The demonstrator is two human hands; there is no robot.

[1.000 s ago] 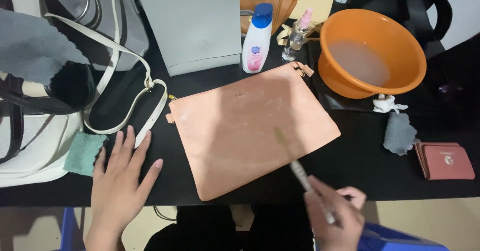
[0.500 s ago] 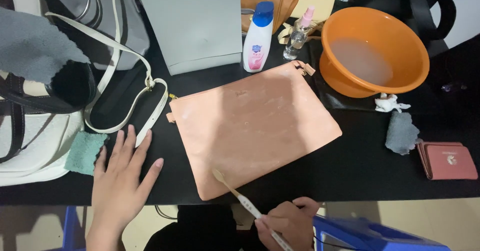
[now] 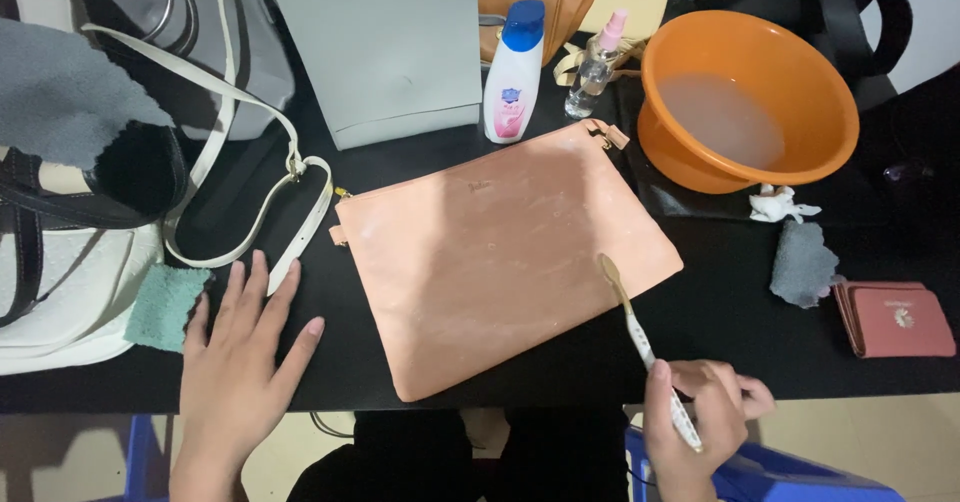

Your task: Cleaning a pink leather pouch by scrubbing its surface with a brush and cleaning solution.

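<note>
Toothbrush in the right hand, fingers wrapped tight around the lower handle at the near edge of the black counter. The brush slants up and to the left, and its bristle head sits on the right-hand part of the pink pouch, close to that edge. The pouch lies flat in the middle of the counter, turned a little askew, its surface streaked with pale smears. Over on the other side, the left hand is empty, palm down and fingers spread on the counter, just left of the pouch and not touching it. A small green sponge lies right beside its fingertips, and a white strap loops across the counter just above them. Behind the pouch stands a white bottle with a blue cap, with a small clear spray bottle next to it. To the right sits an orange basin holding cloudy water. In front of the basin lie a crumpled white wad and a grey cloth, and beside the cloth a small reddish wallet. A pale grey bag stands upright at the back.
</note>
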